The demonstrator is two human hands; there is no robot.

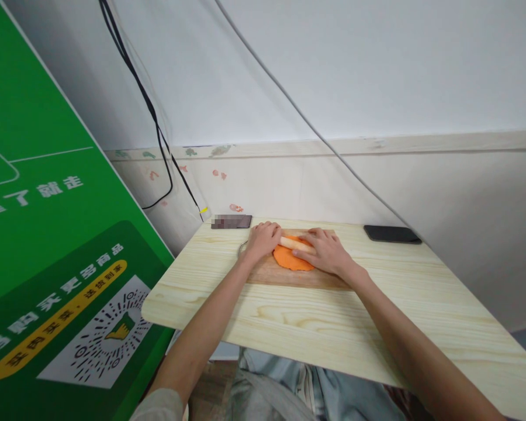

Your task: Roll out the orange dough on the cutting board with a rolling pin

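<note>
A flattened sheet of orange dough (291,259) with an uneven edge lies on a wooden board (284,279). Across the dough runs a light wooden rolling pin (296,244), slanting down to the right. My left hand (263,238) is closed over the pin's left end. Gripping the right end, my right hand (328,252) has its fingers on the far side and its thumb on the near side. Both ends of the pin are hidden under my hands. Part of a metal ring (241,250) shows at the board's left edge, beside my left wrist.
The board rests on a pale wood-grain table (263,318) against a wall. A dark phone (391,234) lies at the back right, and a flat dark object (232,221) at the back left. A green sign (70,234) stands left. Cables (135,76) hang along the wall.
</note>
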